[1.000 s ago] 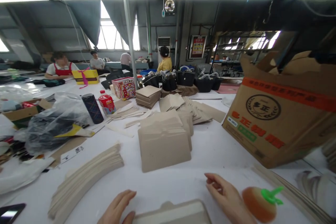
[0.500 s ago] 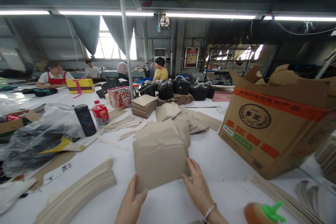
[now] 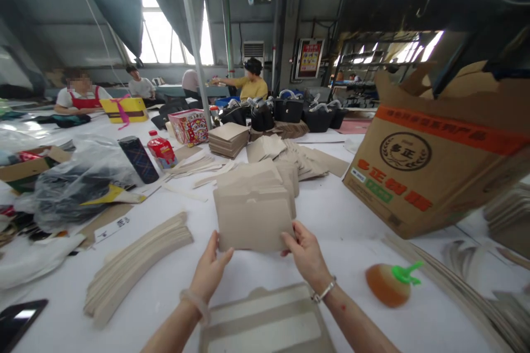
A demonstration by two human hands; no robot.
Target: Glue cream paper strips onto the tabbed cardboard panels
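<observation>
So far the left hand [image 3: 210,271] pinches the lower left corner of a flat grey-brown cardboard sheet [image 3: 253,219], its fingers closed on the edge, while the right hand [image 3: 305,253] grips the lower right corner the same way. The sheet is the nearest of an overlapping row of such sheets [image 3: 265,176] running toward 12 o'clock on the white surface [image 3: 339,226], so most appear unhandled. At 6 o'clock lies a grey folded board piece [image 3: 265,325]; at 3 o'clock sits an orange sponge with a green stem [image 3: 387,284].
</observation>
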